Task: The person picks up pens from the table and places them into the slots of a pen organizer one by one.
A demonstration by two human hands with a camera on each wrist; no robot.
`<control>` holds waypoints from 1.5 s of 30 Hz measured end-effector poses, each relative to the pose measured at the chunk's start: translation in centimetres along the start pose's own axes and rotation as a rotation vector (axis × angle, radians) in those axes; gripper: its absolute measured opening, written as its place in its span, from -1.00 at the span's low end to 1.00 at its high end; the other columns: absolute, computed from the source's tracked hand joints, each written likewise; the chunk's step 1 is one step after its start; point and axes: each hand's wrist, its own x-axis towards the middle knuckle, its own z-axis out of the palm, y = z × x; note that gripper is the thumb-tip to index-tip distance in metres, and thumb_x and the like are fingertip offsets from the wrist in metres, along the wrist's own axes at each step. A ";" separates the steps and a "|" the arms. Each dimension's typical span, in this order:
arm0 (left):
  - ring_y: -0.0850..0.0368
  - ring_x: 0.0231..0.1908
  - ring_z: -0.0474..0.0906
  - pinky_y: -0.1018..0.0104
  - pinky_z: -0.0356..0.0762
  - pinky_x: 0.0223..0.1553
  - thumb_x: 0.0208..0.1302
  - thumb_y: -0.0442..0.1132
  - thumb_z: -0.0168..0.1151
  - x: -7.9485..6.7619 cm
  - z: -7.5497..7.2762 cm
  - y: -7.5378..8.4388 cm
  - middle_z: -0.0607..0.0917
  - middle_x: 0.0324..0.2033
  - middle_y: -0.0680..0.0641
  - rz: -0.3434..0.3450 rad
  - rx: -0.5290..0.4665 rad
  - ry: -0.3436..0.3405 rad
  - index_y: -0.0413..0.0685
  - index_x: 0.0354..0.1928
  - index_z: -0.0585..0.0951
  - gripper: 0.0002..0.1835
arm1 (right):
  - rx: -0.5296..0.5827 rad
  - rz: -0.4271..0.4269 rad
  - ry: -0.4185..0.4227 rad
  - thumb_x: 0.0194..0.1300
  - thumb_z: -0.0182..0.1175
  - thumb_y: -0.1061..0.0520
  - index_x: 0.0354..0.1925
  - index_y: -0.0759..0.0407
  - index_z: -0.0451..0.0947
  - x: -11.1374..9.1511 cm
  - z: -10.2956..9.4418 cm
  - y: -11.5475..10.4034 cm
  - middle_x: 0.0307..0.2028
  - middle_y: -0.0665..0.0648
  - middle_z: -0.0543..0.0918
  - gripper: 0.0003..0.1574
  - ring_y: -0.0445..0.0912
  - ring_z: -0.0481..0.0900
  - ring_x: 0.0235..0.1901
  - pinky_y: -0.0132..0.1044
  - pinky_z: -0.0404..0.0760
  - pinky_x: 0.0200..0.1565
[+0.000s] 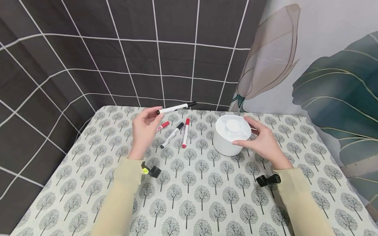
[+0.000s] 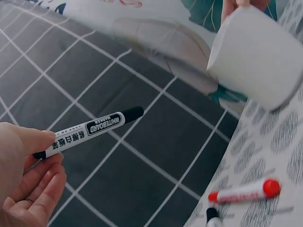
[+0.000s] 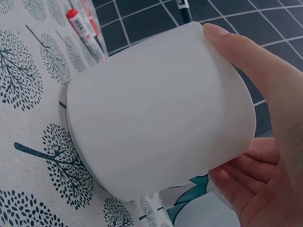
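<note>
Your left hand (image 1: pixel 144 126) pinches a marker (image 1: pixel 175 108) mid-frame while your right hand (image 1: pixel 263 141) grips the container (image 1: pixel 225 144), centre-right, seemingly to steady it.

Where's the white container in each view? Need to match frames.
Head: white container right of centre, gripped by the right hand.
Left wrist: container in the upper right, cut off by the edge.
Right wrist: container fills the middle.
Shared landmark: dark backdrop with white grid lines.
</note>
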 end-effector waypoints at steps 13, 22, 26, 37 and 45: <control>0.05 -0.21 0.58 0.25 0.54 -0.04 0.16 -0.42 0.29 0.3 4.4 2.2 0.65 -0.18 -0.18 0.068 -0.073 -0.124 -0.32 -0.06 0.61 -0.73 | 0.004 -0.010 -0.015 -0.29 0.54 -0.22 0.35 -0.04 0.23 0.2 0.1 0.1 0.29 0.03 0.31 0.25 0.05 0.41 0.12 -0.07 0.45 0.10; 0.07 -0.27 0.59 0.29 0.55 -0.10 0.17 -0.40 0.30 0.6 7.7 2.5 0.66 -0.27 -0.16 0.110 -0.039 -0.243 -0.29 -0.07 0.62 -0.73 | 0.000 -0.014 -0.017 -0.29 0.54 -0.22 0.36 -0.05 0.21 0.2 0.1 0.0 0.31 0.03 0.27 0.25 0.05 0.40 0.13 -0.07 0.43 0.12; 0.13 -0.21 0.59 0.35 0.55 -0.08 0.16 -0.35 0.32 0.8 9.2 1.2 0.67 -0.23 -0.09 0.098 -0.058 -0.286 -0.20 0.01 0.60 -0.65 | 0.007 -0.019 -0.022 -0.28 0.55 -0.21 0.36 -0.02 0.21 0.3 0.2 0.1 0.31 0.04 0.27 0.26 0.06 0.40 0.13 -0.09 0.43 0.12; 0.24 -0.18 0.59 0.36 0.54 -0.07 0.12 -0.21 0.38 0.9 10.0 -0.2 0.69 -0.21 0.11 0.072 -0.031 -0.319 -0.03 0.00 0.63 -0.64 | 0.008 -0.008 -0.025 -0.26 0.53 -0.22 0.37 -0.04 0.19 0.2 0.1 0.2 0.32 0.02 0.26 0.25 0.05 0.38 0.15 -0.06 0.41 0.14; 0.10 -0.07 0.58 0.23 0.50 0.02 0.10 -0.30 0.39 0.5 7.0 1.1 0.66 -0.08 -0.08 0.030 -0.021 -0.277 -0.17 0.01 0.60 -0.61 | 0.019 0.008 -0.022 -0.26 0.53 -0.22 0.37 -0.03 0.20 -0.1 0.0 0.1 0.31 0.01 0.26 0.25 0.05 0.38 0.14 -0.08 0.42 0.14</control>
